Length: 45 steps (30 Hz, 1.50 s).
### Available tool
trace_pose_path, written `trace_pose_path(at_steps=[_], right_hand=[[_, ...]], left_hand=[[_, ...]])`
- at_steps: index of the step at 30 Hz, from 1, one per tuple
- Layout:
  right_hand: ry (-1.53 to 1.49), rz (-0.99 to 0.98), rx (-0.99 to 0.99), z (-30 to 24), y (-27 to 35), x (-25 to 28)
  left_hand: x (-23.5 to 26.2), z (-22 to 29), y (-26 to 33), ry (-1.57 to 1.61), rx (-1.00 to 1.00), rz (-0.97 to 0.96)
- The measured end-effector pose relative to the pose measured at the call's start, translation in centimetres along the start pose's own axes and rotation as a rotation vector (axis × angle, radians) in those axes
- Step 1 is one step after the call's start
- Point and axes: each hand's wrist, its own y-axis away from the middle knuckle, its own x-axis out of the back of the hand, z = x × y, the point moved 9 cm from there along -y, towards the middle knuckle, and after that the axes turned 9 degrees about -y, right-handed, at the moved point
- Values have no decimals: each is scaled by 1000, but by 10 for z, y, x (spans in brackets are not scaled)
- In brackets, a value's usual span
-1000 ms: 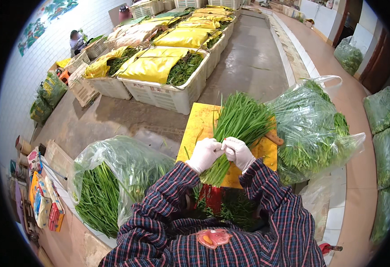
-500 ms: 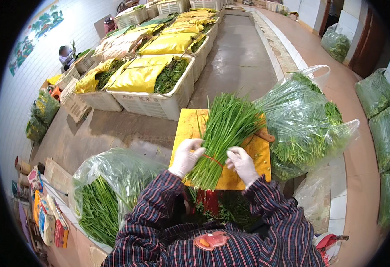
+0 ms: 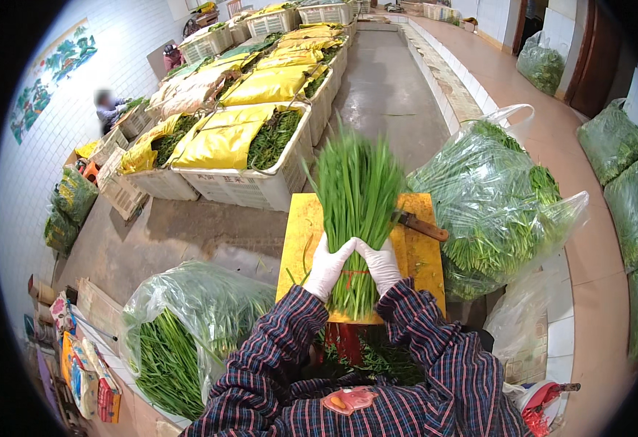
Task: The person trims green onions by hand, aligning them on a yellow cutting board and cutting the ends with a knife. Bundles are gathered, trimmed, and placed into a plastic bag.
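Note:
A bunch of green chives (image 3: 355, 182) stands over a yellow board (image 3: 300, 237), its blurred leaf tips pointing away from me. A red tie (image 3: 355, 272) circles it near the stem end. My left hand (image 3: 329, 268), in a white glove, is wrapped round the left side of the bunch. From the right, my right hand (image 3: 379, 266), also gloved, grips it too, and the thumbs come together over the stems just above the tie. On the board's right side lies a knife (image 3: 424, 226) with a brown handle, its blade partly hidden behind the leaves.
An open plastic bag of long greens (image 3: 162, 353) is at my left; a large clear bag of chives (image 3: 494, 218) stands at my right. Ahead are rows of white crates (image 3: 253, 186) under yellow covers. Full bags (image 3: 628, 204) line the right wall. Two people work far left.
My hands have moved from beside the tie to a closed grip round the bunch. The bunch has turned from a slant to nearly straight, and more of the knife shows.

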Motion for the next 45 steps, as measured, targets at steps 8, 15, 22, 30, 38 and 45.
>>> trace_pose_path(at_steps=[8, 15, 22, 30, 38, 45], right_hand=[[-22, -350, 346, -131, -6, -65], [496, -461, 453, -105, 9, -44], [488, -606, 52, -1, -3, -9], [591, -602, 334, 15, -18, 16], [287, -558, 327, -11, -27, -26], [435, -628, 417, 13, -29, -12]], left_hand=[[7, 136, 0, 142, -464, -43], [10, 64, -4, -88, -312, -191], [19, -32, -10, -179, -275, -236], [27, -31, -20, -431, -160, -562], [-15, -13, -22, -361, 19, -584], [-17, -35, -38, -101, 165, -659]])
